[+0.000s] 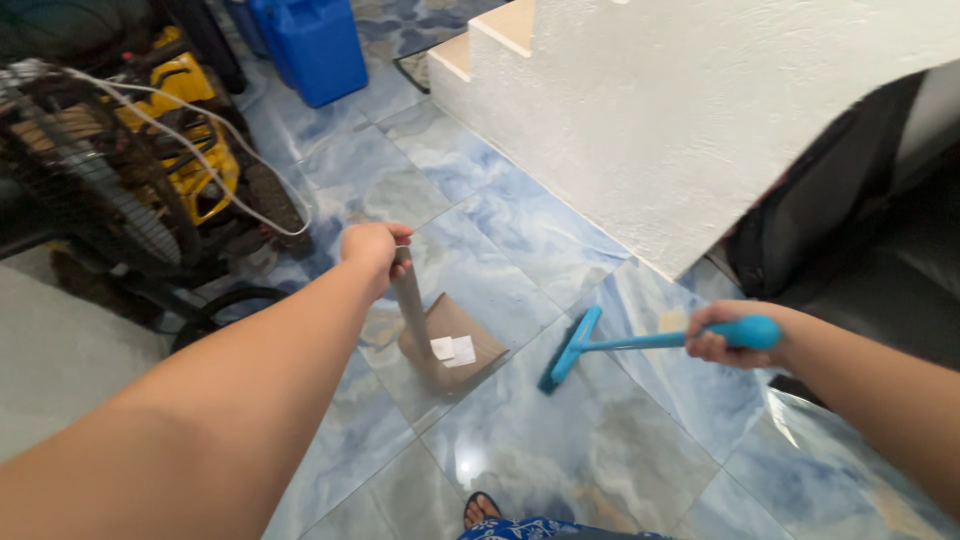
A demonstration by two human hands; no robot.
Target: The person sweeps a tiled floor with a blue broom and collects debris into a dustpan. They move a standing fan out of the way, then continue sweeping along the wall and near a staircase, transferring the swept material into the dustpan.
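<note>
Here, everything is lying around the brown dustpan (455, 345), which is resting flat on the glossy blue marbled floor tiles (600, 450). To its left, a dark wire-framed fan (90, 190) and a yellow machine (190, 130) with a pale hose are crowding the floor edge, leaving only a narrow strip of tile before the pan. Behind it to the left, a hard blue plastic container (315, 45) is standing well apart. The left hand (372, 252) is closing in a full fist around the top of the pan's upright grey handle (412, 310), a smooth round pole. Two small white paper scraps (453, 349) are lying on the pan's flat tray. Just right of the pan, the blue broom head (570, 350) is touching the floor at the pan's open lip. The right hand (728, 335) is wrapping its fingers tightly round the broom's smooth turquoise handle (650, 341). Behind the pan, a rough white plastered stair wall (700, 130) is running diagonally, its bottom edge closing off the tiles; in front of the pan, open floor is stretching toward a sandalled toe (482, 510). Far right of the pan, something dark is sitting against the wall, too blurred to tell.
</note>
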